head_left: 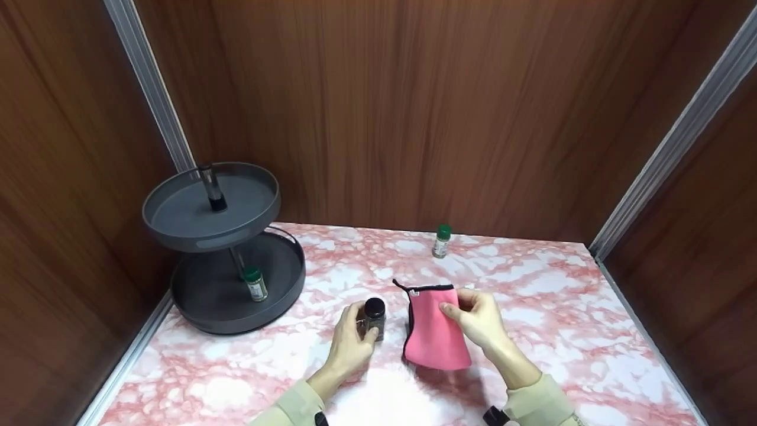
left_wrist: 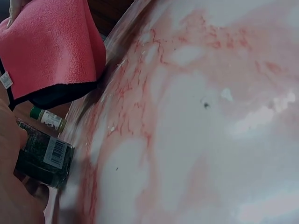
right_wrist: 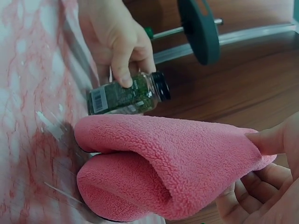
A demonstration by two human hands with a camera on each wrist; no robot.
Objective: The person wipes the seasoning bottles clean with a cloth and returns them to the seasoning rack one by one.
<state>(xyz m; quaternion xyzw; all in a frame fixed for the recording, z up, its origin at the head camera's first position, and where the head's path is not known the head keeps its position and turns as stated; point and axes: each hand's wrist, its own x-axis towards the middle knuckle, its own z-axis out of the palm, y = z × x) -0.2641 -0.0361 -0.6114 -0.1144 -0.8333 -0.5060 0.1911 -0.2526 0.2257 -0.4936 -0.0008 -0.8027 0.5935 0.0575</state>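
Observation:
My left hand (head_left: pixel 349 343) grips a spice jar (right_wrist: pixel 124 95) with a black lid, clear sides and dark green flakes inside. It stands upright, close over the table, and a barcode label shows on its side. My right hand (head_left: pixel 482 316) pinches a pink fleece cloth (head_left: pixel 437 331) by its upper right edge, thumb in front. The cloth hangs folded just right of the jar, with black trim and a black loop at its top left corner. In the right wrist view the cloth's lower folds hang near the tabletop.
At the left stands a dark grey two-tier round tray (head_left: pixel 236 325). Its upper tier carries a black-capped jar (head_left: pixel 212 189), its lower tier a green-capped jar (head_left: pixel 255 285). Another green-capped jar (head_left: pixel 441 241) stands near the back wall (head_left: pixel 378 118). The table (head_left: pixel 556 331) has a pink marbled top.

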